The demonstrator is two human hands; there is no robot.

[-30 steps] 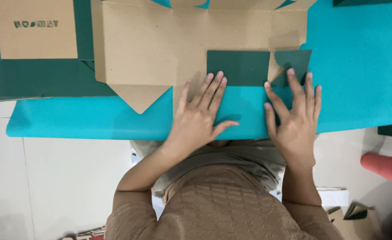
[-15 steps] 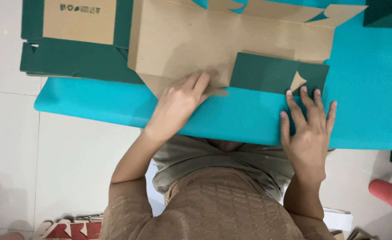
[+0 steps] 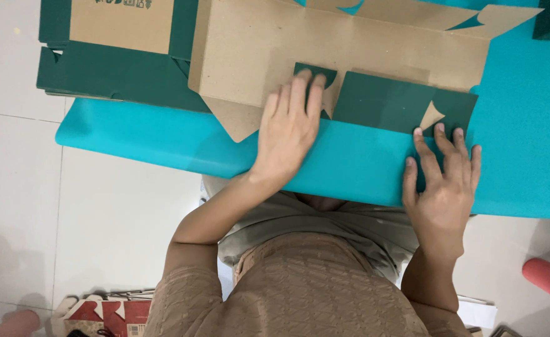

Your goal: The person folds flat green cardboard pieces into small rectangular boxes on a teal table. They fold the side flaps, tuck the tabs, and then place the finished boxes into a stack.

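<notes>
Left hand [image 3: 287, 134], flat and unclenched, presses the brown cardboard blank [image 3: 350, 53] onto the teal mat [image 3: 350, 165]; right hand [image 3: 442, 187], likewise spread, rests below the folded green flap [image 3: 393, 103], apparently steadying it.

Two hands are in view — the left hand [image 3: 287, 128] and the right hand [image 3: 442, 187], both spread flat. One unfolded cardboard box blank [image 3: 350, 43], brown inside, lies on one teal mat [image 3: 525, 156]. Two dark green flaps show on it — a large one [image 3: 393, 103] and a small one [image 3: 320, 72] at the left hand's fingertips. One stack of flat green-and-brown cartons [image 3: 112, 68] sits at the upper left; how many are in it cannot be told.
</notes>
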